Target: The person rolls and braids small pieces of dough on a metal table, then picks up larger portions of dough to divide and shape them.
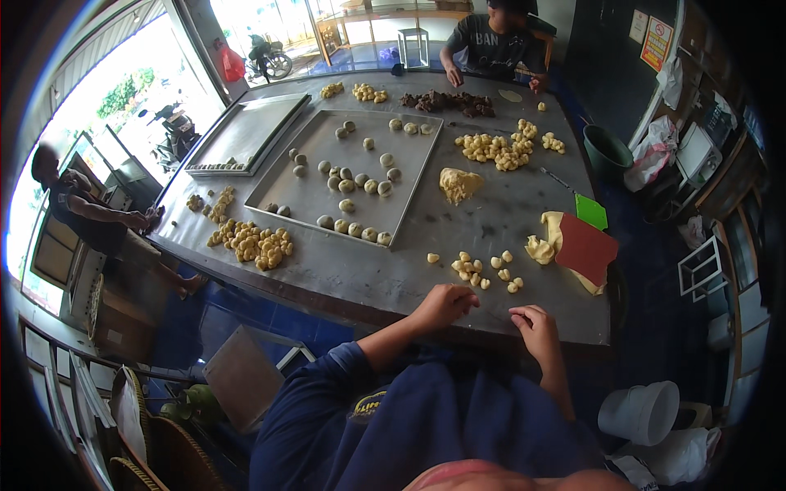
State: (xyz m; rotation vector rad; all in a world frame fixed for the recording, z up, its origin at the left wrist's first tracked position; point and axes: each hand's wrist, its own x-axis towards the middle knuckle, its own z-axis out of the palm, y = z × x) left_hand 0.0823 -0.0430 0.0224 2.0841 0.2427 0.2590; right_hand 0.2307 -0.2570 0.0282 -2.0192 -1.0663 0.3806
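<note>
At the near edge of the metal table, my left hand is closed with its fingers curled together. My right hand is also closed, thumb against bent fingers, a short gap to the right. Whatever either might hold is hidden. Just beyond them lie several small yellow dough balls. To their right is a slab of yellow dough, partly under a reddish-brown sheet. A larger dough lump sits farther off. Left of it, a shallow metal tray carries rows of greyish-green filled balls.
A green-bladed scraper lies by the slab. Dough ball piles and dark brown lumps spread over the table. A second tray stands far left. Co-workers stand at the far side and left. A white bucket stands lower right.
</note>
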